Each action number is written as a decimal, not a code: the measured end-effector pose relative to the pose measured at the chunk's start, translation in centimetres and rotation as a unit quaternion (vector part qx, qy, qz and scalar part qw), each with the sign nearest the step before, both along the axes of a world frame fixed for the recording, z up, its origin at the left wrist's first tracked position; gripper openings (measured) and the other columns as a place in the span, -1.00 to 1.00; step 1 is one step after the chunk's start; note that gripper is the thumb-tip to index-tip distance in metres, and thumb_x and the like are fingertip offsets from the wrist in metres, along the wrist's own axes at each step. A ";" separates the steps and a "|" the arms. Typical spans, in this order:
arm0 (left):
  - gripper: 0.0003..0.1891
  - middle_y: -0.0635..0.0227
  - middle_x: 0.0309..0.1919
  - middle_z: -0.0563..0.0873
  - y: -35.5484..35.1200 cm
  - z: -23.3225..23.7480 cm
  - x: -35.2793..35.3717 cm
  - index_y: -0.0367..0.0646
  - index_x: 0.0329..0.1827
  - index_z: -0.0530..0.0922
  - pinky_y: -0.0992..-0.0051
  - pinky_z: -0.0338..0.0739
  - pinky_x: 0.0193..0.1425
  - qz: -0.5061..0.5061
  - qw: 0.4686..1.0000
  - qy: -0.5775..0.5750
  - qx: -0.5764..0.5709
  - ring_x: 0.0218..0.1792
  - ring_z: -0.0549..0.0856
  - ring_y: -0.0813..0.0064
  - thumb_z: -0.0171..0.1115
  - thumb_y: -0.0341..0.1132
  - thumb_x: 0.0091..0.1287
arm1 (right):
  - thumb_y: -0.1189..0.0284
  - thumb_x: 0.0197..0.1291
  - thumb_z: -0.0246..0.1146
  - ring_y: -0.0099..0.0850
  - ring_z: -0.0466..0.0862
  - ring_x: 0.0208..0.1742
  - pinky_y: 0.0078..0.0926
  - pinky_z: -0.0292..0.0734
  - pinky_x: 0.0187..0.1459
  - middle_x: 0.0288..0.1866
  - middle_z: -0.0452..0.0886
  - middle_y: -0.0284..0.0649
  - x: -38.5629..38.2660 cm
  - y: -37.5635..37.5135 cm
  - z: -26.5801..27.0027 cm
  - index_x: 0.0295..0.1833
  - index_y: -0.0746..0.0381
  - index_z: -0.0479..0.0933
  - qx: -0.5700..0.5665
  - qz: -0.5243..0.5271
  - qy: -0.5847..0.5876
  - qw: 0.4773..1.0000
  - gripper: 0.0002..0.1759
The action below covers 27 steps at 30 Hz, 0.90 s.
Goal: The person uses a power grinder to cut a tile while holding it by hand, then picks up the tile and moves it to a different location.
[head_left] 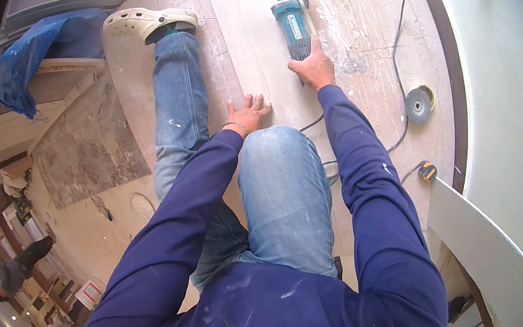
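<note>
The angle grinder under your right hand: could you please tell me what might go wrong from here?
1. Bare hands: the left hand lies flat on the board near the angle grinder, which only the right hand grips; a kick could reach it.
2. The cord loops beside the knee and may snag.
3. The clog gives little foot protection.

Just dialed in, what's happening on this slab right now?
A person in jeans and a blue long-sleeved top kneels on a pale slab. Their right hand grips the rear of a teal angle grinder, held low over the slab with its disc end pointing away. The left hand lies flat on the slab beside the knee. A spare disc and a tape measure lie off to the right.
</note>
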<state>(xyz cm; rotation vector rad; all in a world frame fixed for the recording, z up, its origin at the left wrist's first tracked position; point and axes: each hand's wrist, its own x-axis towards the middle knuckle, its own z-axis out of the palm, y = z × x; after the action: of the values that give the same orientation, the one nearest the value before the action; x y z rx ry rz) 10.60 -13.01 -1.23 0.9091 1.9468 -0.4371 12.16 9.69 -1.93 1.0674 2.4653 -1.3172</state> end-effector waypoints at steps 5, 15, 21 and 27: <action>-0.22 0.32 0.73 -0.09 0.0 0.0 0.0 0.37 0.70 0.01 -0.45 -0.05 0.55 0.000 1.000 -0.002 -0.001 0.71 -0.06 0.12 0.08 0.22 0.47 | 0.12 -0.13 0.36 0.09 0.68 0.20 -0.17 0.53 0.29 0.16 0.66 0.21 0.3 -0.1 -0.1 0.59 0.22 0.15 0.001 -0.002 -0.004 1.000 0.11; -0.22 0.40 0.73 -0.07 0.1 0.4 0.0 0.39 0.69 0.06 -0.41 -0.09 0.58 0.032 0.999 -0.008 0.004 0.71 -0.07 0.21 0.17 0.08 0.45 | 0.12 -0.13 0.37 0.10 0.69 0.17 -0.15 0.55 0.27 0.13 0.66 0.24 1.1 -0.5 -0.1 0.58 0.22 0.16 -0.002 -0.008 0.001 1.000 0.10; -0.23 0.40 0.73 -0.08 0.1 0.3 0.0 0.39 0.69 0.06 -0.42 -0.10 0.58 0.026 1.000 -0.006 0.005 0.71 -0.07 0.21 0.17 0.06 0.45 | 0.12 -0.13 0.36 0.11 0.68 0.17 -0.15 0.54 0.27 0.13 0.66 0.25 1.5 -0.6 0.1 0.58 0.23 0.15 -0.003 -0.007 0.000 1.000 0.10; -0.25 0.40 0.73 -0.08 0.2 0.3 0.0 0.39 0.69 0.06 -0.43 -0.10 0.58 0.030 0.999 -0.010 0.002 0.71 -0.08 0.19 0.15 0.03 0.47 | 0.12 -0.12 0.36 0.11 0.68 0.17 -0.14 0.54 0.27 0.12 0.66 0.25 1.9 -0.9 -0.1 0.59 0.23 0.14 -0.001 -0.010 0.005 1.000 0.10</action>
<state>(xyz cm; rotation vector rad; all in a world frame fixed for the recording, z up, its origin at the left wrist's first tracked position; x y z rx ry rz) 10.60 -12.85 -0.88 0.8526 1.9513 -0.3877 14.05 8.82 -2.02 1.0898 2.4664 -1.3346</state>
